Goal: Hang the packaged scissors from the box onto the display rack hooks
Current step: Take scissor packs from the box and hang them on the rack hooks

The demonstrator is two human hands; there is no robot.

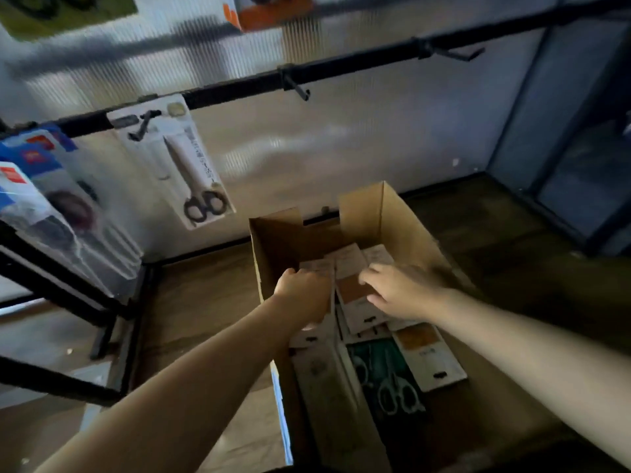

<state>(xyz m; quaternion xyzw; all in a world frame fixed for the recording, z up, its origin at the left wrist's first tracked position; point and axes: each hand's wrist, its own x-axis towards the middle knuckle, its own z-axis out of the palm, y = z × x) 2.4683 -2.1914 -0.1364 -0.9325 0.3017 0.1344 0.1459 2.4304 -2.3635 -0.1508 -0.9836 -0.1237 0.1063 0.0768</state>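
An open cardboard box point(386, 213) stands on the floor and holds several packaged scissors. Both of my hands are inside it. My left hand point(302, 291) is curled around the edge of a white package point(316, 332) at the box's left side. My right hand point(401, 290) rests with spread fingers on a white and orange package point(358, 302). A green package with white-handled scissors point(382, 373) lies nearer to me in the box. One white package of black-handled scissors point(184, 165) hangs from a hook on the black rack bar point(239, 88).
Two bare hooks point(297, 87) point(457, 52) stick out from the bar to the right. Blue and white packages point(51, 199) hang at the far left above a black frame point(68, 295). A dark panel point(563, 131) stands at the right.
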